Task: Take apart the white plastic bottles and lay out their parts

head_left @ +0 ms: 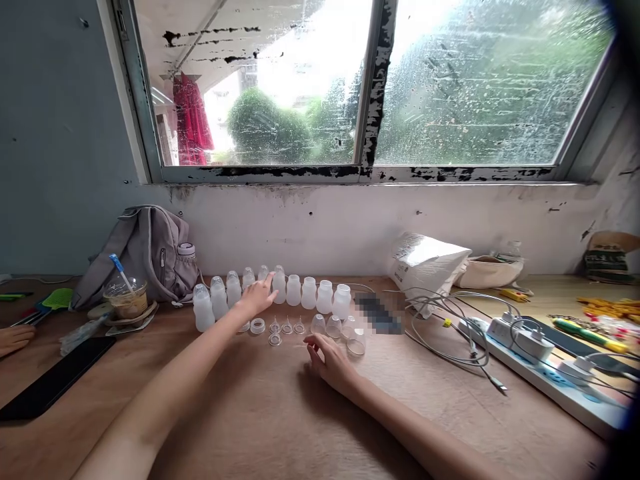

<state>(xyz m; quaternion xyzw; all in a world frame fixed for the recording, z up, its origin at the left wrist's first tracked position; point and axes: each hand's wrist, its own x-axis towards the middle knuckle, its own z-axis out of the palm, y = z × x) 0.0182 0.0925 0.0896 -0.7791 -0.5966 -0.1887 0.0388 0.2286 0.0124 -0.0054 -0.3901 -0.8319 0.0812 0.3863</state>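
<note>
My left hand [258,298] reaches into a row of frosted baby bottles, index finger stretched out and thumb apart. Its fingertips are at the side of a bottle with a clear cap [279,287]; whether they touch it I cannot tell. The bottles to the left, such as this bottle [203,310], also wear caps, while those to the right, like this one [341,303], stand uncapped. My right hand [330,362] rests on the table, fingers loosely bent and apart, holding nothing visible. Beside it are several clear caps [333,327]. Between my hands lie clear nipples [287,328] and a white collar ring [257,326].
A grey backpack [150,253], an iced drink cup [127,300] and a black phone [57,378] are at left. Another person's hand [15,339] shows at the far left edge. Coiled cables [450,327], a power strip [545,373] and a white bag [425,263] occupy the right.
</note>
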